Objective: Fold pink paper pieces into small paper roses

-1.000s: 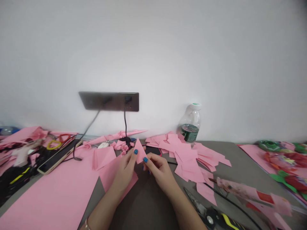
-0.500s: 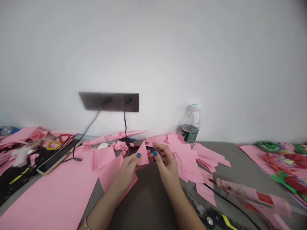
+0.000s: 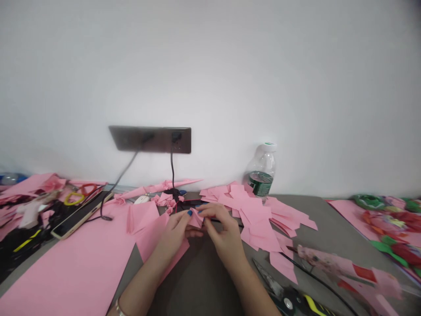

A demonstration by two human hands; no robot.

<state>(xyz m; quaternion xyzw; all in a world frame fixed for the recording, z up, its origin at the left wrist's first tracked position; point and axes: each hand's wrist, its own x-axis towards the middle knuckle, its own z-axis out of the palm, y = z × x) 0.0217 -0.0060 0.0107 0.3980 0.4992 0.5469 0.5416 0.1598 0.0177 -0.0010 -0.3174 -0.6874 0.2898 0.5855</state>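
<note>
Between my two hands is a small folded piece of pink paper (image 3: 196, 218), raised just above the grey table. My left hand (image 3: 176, 230) pinches its left side, thumb on top and fingers underneath. My right hand (image 3: 222, 226) grips the other side, its fingertips pressed at the paper's top and right edge. Part of the paper is hidden behind my fingers. Under my left forearm lie larger pink sheets (image 3: 149, 237). Just right of my right hand spreads a loose pile of cut pink paper pieces (image 3: 258, 217).
Pliers or shears (image 3: 286, 298) and a glue gun (image 3: 342, 263) with its cable lie at right. A plastic bottle (image 3: 262, 171) stands against the wall. At left are a phone (image 3: 80, 215), yellow-handled scissors (image 3: 74, 199) and a big pink sheet (image 3: 75, 263). Colourful flowers (image 3: 391, 219) sit far right.
My right hand has moved left and taken hold of the paper's other side. The paper, a pointed triangle before, is now lower and folded down between my fingers.
</note>
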